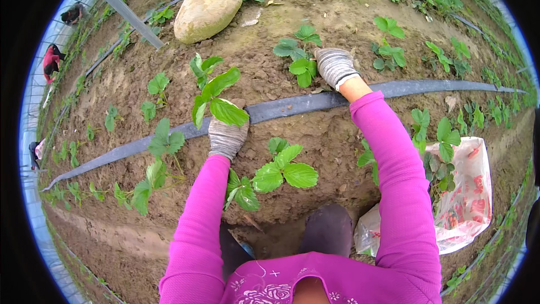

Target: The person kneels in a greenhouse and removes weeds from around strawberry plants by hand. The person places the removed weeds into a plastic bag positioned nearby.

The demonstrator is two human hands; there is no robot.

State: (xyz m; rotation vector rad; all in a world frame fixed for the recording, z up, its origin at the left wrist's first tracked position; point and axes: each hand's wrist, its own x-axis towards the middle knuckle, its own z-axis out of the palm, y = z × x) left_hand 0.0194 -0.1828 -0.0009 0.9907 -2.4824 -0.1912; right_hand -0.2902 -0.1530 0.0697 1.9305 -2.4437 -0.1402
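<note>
My left hand (229, 135), in a grey striped knit glove with soiled fingertips, is at the black flat drip tape (295, 107). Broad leaves of a strawberry plant (221, 86) overlap its knuckles and partly hide the fingers; whether they grip a stem cannot be made out. Farther out and to the right, my right hand (336, 66), gloved alike, reaches down to the soil just right of another strawberry plant (301, 57). Its fingers are curled and their tips are hidden. Nearer to me, a strawberry plant (282, 171) with toothed leaves grows below the tape.
A large pale stone (209, 8) lies on the bed beside a slanted metal post (126, 10). At right, a white plastic bag (468, 194) with red print stands by leafy plants. My knees (327, 228) are at the bed's edge. People (51, 63) are at far left.
</note>
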